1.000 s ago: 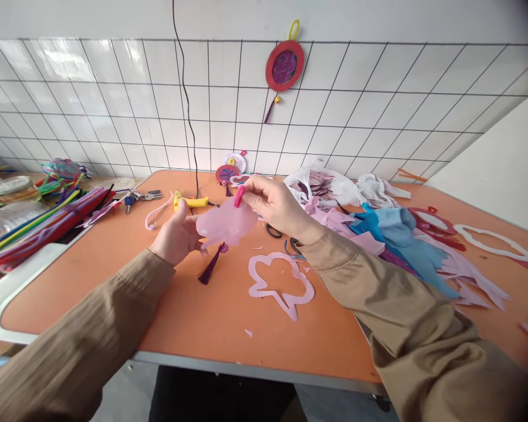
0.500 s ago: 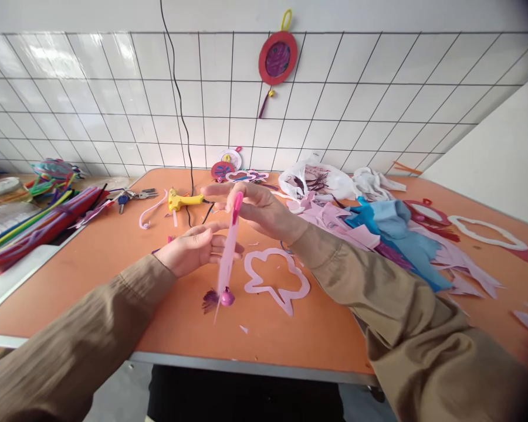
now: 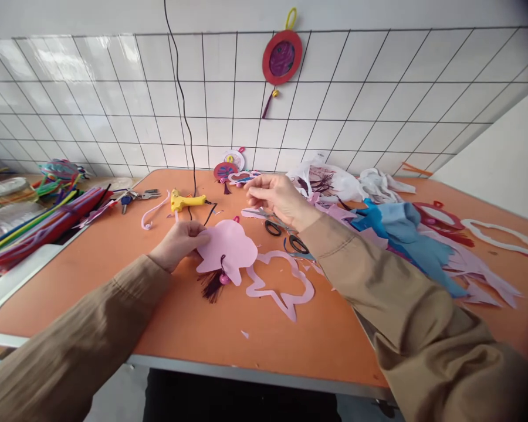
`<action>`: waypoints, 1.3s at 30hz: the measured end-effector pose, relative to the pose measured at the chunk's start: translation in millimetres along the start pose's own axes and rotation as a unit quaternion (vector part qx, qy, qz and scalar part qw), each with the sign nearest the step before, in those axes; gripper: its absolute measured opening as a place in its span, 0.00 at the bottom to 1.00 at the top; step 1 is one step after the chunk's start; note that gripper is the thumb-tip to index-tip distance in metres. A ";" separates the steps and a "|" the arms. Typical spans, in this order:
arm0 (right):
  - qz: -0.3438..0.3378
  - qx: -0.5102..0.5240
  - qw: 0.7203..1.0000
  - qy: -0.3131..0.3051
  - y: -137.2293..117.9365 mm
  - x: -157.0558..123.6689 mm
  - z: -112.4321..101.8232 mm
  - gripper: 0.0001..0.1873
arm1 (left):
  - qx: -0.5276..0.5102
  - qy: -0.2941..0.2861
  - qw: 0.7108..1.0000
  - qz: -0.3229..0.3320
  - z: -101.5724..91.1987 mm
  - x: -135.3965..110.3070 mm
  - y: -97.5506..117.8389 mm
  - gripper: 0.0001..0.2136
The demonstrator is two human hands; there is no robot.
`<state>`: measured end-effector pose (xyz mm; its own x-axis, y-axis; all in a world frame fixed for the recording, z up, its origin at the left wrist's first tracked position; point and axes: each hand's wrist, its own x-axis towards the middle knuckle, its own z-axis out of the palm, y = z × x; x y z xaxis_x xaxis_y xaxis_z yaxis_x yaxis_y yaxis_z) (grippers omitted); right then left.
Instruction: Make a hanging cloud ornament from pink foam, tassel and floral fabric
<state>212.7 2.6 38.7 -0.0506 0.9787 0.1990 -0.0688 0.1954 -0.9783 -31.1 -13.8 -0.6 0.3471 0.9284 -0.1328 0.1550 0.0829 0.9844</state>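
My left hand (image 3: 182, 243) pinches the left edge of a pink cloud-shaped paper ornament (image 3: 231, 246) just above the table. Its plain face is turned toward me, and a pink loop (image 3: 236, 219) sticks up behind its top. A pink bead (image 3: 224, 279) and a dark tassel (image 3: 212, 288) hang at its lower edge. Up and to the right, my right hand (image 3: 275, 196) is raised with thumb and fingertips together; anything between them is too small to make out. Under that hand lie scissors with black handles (image 3: 298, 244). A pink cloud-shaped paper frame (image 3: 310, 290) lies beside the ornament.
A yellow glue gun (image 3: 189, 201) with a black cord rests behind my left hand, near keys (image 3: 134, 198). Pink and blue scraps (image 3: 405, 234) pile up on the right. Pipe cleaners (image 3: 48, 228) lie at far left. A red round ornament (image 3: 268, 73) hangs on the tiled wall.
The ornament has turned from edge-on to face me. My right hand has let go of its top and moved up and right, while my left hand has taken hold of its left edge.
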 end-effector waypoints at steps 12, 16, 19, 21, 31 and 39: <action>-0.110 -0.286 0.949 0.068 -56.6 -9.2 -49.4 0.12 | 0.397 0.198 0.887 0.132 2.5 -4.0 1.1 0.06; -0.113 -0.313 0.938 0.098 -79.3 -19.5 -74.3 0.18 | 0.451 0.226 0.834 0.226 3.9 -6.4 2.7 0.16; -0.170 -0.331 0.923 0.097 -89.1 -23.4 -89.7 0.22 | 0.444 0.209 0.827 0.273 8.4 -3.9 8.5 0.19; -0.185 -0.320 0.920 0.130 -91.6 -23.4 -94.5 0.17 | 0.429 0.196 0.831 0.295 13.0 0.6 17.2 0.20; -0.120 -0.208 0.971 0.013 -84.9 -22.5 -60.8 0.02 | 0.064 0.029 0.977 0.203 62.9 36.4 84.4 0.12; -0.086 -0.218 0.968 -0.089 -72.8 -23.5 -31.0 0.05 | -0.067 -0.126 0.987 0.073 99.1 40.1 78.3 0.10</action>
<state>249.8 -32.7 103.5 -0.2500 0.9102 0.3303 0.3336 0.4012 -0.8531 86.6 -6.0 59.8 0.5780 0.8160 0.0040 -0.0316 0.0174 0.9994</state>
